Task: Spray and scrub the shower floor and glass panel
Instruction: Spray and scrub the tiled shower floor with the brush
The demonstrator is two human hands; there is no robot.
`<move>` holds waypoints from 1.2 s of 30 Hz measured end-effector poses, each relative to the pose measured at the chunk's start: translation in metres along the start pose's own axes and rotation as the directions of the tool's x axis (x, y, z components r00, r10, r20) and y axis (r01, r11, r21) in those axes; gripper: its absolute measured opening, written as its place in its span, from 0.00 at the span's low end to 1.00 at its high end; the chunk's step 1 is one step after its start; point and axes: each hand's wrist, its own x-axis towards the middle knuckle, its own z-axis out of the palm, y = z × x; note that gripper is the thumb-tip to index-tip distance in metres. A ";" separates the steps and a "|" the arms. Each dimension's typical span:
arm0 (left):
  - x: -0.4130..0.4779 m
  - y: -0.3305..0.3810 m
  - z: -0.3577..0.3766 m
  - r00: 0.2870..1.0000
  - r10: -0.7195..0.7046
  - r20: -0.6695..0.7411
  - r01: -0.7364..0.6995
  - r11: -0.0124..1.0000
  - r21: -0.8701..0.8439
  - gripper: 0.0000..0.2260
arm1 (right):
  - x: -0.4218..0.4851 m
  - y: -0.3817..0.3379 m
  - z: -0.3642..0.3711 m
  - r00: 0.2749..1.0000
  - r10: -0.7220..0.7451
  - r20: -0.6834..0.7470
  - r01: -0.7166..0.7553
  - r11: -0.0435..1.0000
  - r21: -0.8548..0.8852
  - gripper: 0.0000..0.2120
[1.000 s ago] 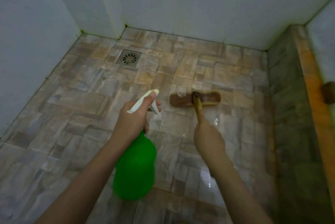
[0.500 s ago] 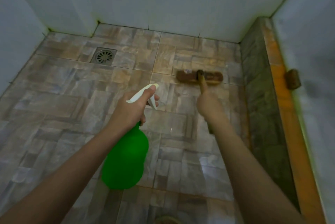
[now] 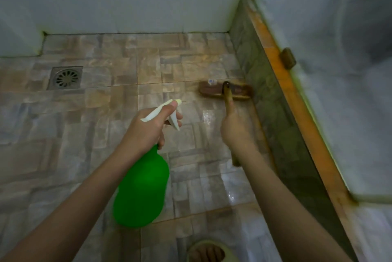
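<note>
My left hand grips the white trigger head of a green spray bottle, which hangs above the brown tiled shower floor. My right hand holds the wooden handle of a scrub brush. The brush head lies on the floor against the low tiled curb at the right. Wet patches shine on the tiles near the brush.
A square metal drain sits at the far left of the floor. White walls close the back and left. An orange-topped ledge with a small brown block runs along the right. A foot in a sandal shows at the bottom.
The brush head has slid right across the tiles until it meets the curb, with my right hand following. The view has swung right; the spray bottle stays held in my left hand.
</note>
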 end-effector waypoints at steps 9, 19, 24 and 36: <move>0.028 0.006 0.012 0.977 0.034 0.211 -0.052 0.995 0.081 0.26 | -0.069 0.023 0.016 0.981 0.188 -0.041 -0.176 0.964 0.199 0.30; 0.053 0.015 0.010 0.955 0.044 0.295 -0.066 0.996 0.064 0.14 | -0.095 0.020 -0.019 0.982 0.042 0.182 -0.182 0.449 0.875 0.19; 0.078 0.033 0.054 0.927 -0.016 0.375 -0.090 0.961 0.263 0.19 | -0.132 0.061 -0.014 0.955 -0.274 0.118 0.009 0.423 0.906 0.14; 0.106 0.060 0.107 0.799 -0.125 0.588 -0.159 0.900 0.407 0.16 | -0.101 0.066 -0.019 0.848 -0.529 -0.012 0.482 0.782 -0.396 0.21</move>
